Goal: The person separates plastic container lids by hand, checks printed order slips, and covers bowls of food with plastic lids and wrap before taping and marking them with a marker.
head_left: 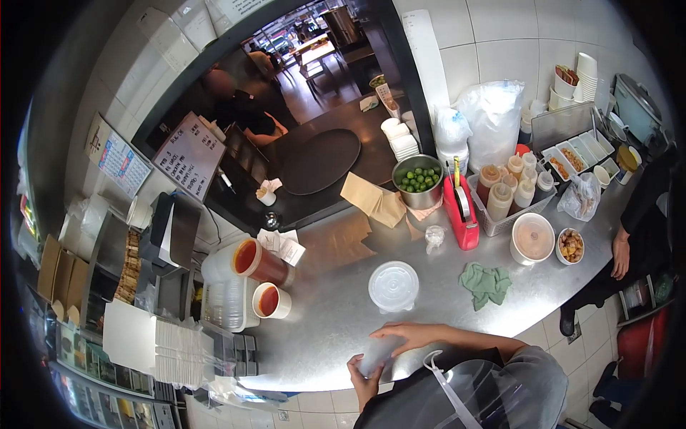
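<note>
Close to my body at the counter's front edge, both hands hold a translucent, pale plastic piece; its exact kind is unclear. My left hand grips it from the left, with the fingers curled round its edge. From the right, my right hand is bent over the other side, fingers against it. Just beyond them, a round container with a translucent lid stands on the steel counter. A crumpled green cloth lies to its right.
A red tape dispenser, a pot of limes and sauce bottles stand along the back. Tubs of red sauce and stacked white boxes are left. Another person's hand hangs at right.
</note>
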A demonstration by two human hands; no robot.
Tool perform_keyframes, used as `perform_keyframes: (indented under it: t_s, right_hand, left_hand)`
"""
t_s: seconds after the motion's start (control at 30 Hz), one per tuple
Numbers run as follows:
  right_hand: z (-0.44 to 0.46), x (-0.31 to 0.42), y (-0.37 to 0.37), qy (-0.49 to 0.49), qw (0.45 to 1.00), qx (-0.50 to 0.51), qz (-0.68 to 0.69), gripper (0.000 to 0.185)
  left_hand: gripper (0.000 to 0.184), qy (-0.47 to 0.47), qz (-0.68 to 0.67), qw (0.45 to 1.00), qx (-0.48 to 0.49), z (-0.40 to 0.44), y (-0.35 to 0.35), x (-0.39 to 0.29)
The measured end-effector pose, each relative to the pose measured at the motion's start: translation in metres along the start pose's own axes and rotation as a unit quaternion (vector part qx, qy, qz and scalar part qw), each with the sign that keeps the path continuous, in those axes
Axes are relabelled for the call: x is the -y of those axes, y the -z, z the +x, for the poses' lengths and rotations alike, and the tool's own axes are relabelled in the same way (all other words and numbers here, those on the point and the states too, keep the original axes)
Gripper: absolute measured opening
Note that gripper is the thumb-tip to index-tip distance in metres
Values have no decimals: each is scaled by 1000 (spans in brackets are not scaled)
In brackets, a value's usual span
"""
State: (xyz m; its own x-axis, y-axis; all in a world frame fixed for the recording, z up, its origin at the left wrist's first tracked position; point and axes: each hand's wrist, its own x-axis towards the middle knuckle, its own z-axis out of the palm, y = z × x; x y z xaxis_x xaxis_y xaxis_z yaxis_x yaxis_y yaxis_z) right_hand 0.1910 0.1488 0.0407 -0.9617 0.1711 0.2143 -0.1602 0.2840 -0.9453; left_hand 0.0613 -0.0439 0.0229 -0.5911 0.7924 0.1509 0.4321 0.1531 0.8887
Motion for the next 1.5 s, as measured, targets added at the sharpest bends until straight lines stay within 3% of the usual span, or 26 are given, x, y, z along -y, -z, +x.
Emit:
perform_keyframes:
  t_s: [0.1, 0.2, 0.27, 0.37, 0.4, 0.5, 0.57, 0.67, 0.77, 0.87, 0.93, 0.97, 1.07, 1.17, 1.27, 1.37, 1.5]
  right_hand:
    - [6, 16, 21, 6, 986, -103, -130, 55]
    - [15, -1, 32, -15, 919, -205, -336, 47]
    - [12, -15, 35, -44, 868, -224, -440, 41]
    - [6, -43, 32, -75, 857, -194, -472, 35]
    - [4, -46, 32, -85, 847, -183, -492, 35]
    - [-2, -56, 28, -123, 863, -184, -453, 33]
    - [-4, -57, 26, -86, 843, -221, -484, 31]
    - [-5, -71, 16, -58, 813, -241, -527, 26]
    - [-18, -57, 13, -49, 832, -238, -498, 26]
    - [-22, -57, 18, -47, 830, -251, -497, 26]
    - [-36, -66, 13, -36, 814, -277, -509, 24]
    - [-41, -65, 14, -29, 820, -280, -498, 23]
    - [-47, -55, 14, -34, 836, -277, -473, 22]
    - [-50, -55, 11, -45, 832, -272, -482, 22]
    - [-42, -56, 11, -33, 827, -297, -476, 18]
    - [-35, -53, 12, -40, 836, -303, -455, 15]
    - [-27, -43, 16, -48, 843, -317, -431, 11]
  left_hand:
    - [62, 85, -195, 975, -59, 10, 2, 17]
    - [65, 181, -207, 957, -96, 21, 6, 42]
    - [68, 179, -147, 966, -113, 25, 1, 65]
    - [73, 160, -112, 974, -118, 40, -3, 64]
    - [75, 114, -65, 983, -128, 44, -6, 67]
    - [78, 2, 89, 985, -148, 49, -14, 67]
    - [80, -30, 210, 968, -135, 54, -15, 33]
    - [79, -83, 172, 977, -96, 66, -31, -8]
    - [73, -115, 127, 985, -27, 72, -51, -41]
    - [71, -94, 56, 991, 82, 71, -67, -41]
    - [69, -153, 39, 980, 121, 68, -82, -17]
    - [67, -71, -36, 982, 171, 64, -84, -30]
    - [74, -33, -17, 969, 245, 60, -94, -23]
    - [77, 7, -87, 958, 272, 59, -100, -31]
    - [82, 31, -119, 955, 270, 60, -109, -23]
    - [86, 113, -213, 945, 219, 58, -114, -27]
    - [96, 102, -251, 948, 167, 60, -117, -25]
